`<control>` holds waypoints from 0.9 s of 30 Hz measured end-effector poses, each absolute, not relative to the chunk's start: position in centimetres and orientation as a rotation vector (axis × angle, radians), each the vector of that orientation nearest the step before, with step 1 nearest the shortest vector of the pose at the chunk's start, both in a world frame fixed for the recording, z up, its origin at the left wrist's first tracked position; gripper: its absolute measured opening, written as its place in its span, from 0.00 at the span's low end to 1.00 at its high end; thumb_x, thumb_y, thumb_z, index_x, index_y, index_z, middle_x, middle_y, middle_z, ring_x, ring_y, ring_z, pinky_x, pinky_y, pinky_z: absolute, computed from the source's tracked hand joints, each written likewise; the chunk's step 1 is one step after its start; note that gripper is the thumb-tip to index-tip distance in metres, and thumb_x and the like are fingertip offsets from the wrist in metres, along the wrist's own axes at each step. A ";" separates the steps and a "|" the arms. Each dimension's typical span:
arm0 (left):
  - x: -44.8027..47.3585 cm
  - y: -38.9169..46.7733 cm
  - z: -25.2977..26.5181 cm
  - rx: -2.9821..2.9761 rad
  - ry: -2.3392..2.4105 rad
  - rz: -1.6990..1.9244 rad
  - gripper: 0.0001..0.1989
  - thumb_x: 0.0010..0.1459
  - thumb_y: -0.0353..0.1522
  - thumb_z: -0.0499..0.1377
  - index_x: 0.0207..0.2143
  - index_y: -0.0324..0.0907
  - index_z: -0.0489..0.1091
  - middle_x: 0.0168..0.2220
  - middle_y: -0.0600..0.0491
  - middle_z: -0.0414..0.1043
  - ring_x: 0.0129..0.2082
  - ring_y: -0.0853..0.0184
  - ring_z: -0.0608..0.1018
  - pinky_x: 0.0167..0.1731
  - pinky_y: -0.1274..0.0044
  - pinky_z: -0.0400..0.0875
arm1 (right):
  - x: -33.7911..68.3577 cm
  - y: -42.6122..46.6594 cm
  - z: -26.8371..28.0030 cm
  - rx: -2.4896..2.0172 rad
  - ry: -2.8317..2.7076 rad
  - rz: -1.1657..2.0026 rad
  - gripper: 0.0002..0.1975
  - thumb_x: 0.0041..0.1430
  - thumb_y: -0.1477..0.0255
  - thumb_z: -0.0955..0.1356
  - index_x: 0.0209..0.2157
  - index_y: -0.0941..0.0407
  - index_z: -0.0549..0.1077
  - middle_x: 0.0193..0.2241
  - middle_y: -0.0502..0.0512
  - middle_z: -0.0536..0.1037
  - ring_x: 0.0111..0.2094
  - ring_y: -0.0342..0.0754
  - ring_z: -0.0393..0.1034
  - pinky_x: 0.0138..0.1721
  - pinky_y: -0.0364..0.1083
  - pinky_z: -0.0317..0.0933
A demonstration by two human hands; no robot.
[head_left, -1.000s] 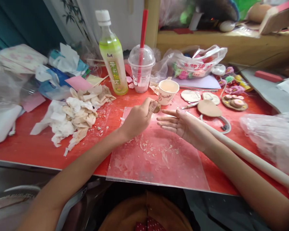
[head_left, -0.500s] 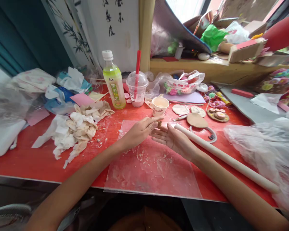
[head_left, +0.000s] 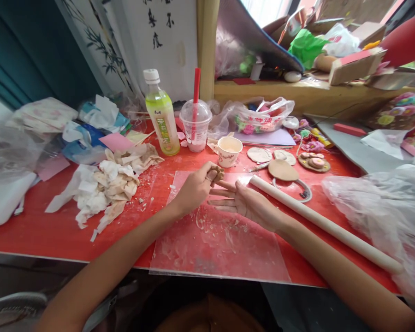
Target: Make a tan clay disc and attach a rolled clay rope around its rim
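A small lump of brown clay (head_left: 218, 173) is pinched between the thumb and fingers of my left hand (head_left: 196, 189). Beside it, my right hand (head_left: 249, 203) is held palm up with its fingers stretched out towards the left one, and nothing lies on the palm. Both hands hover over a clear plastic sheet (head_left: 221, 251) strewn with clay crumbs and smears. Just beyond the fingers stands a paper cup (head_left: 229, 154). To the right of my right hand, a long pale rolling rod (head_left: 325, 223) lies slantwise on the table.
Crumpled tissues (head_left: 107, 189) lie on the left of the red table (head_left: 48, 240). A green drink bottle (head_left: 162, 120) and a lidded cup (head_left: 196, 129) stand at the back. Flat clay discs (head_left: 282, 170) sit behind the rod, and a plastic bag (head_left: 376, 198) is at right.
My left hand has drawn back from over my right palm and now shows the clay lump in its pinch. My right fingers have spread apart.
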State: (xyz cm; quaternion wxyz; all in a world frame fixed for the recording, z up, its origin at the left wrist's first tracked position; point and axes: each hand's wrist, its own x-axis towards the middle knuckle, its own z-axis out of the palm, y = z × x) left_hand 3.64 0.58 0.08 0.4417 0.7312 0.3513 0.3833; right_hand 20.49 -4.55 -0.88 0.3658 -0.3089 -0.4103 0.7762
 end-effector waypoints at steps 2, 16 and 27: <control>3.6 0.7 0.2 1.691 0.870 0.961 0.09 0.63 0.37 0.48 0.35 0.41 0.62 0.31 0.56 0.63 0.25 0.75 0.63 0.25 0.81 0.60 | 20.6 -4.6 -0.8 -0.790 -1.080 2.029 0.26 0.68 0.60 0.51 0.63 0.55 0.51 0.61 0.62 0.61 0.48 0.48 0.71 0.56 0.54 0.58; 3.5 1.1 -0.3 1.609 0.900 0.970 0.16 0.62 0.44 0.50 0.29 0.42 0.61 0.22 0.59 0.57 0.16 0.77 0.58 0.14 0.81 0.52 | 20.2 -4.7 0.4 -0.918 -0.979 2.061 0.27 0.68 0.59 0.49 0.58 0.59 0.60 0.43 0.64 0.77 0.35 0.48 0.77 0.41 0.49 0.68; 3.5 1.2 1.3 1.410 0.652 0.938 0.16 0.56 0.44 0.59 0.36 0.44 0.58 0.26 0.61 0.55 0.16 0.79 0.58 0.11 0.82 0.60 | 21.7 -3.2 -1.1 -0.986 -0.864 1.814 0.21 0.67 0.62 0.54 0.44 0.59 0.72 0.33 0.58 0.80 0.33 0.43 0.76 0.39 0.43 0.69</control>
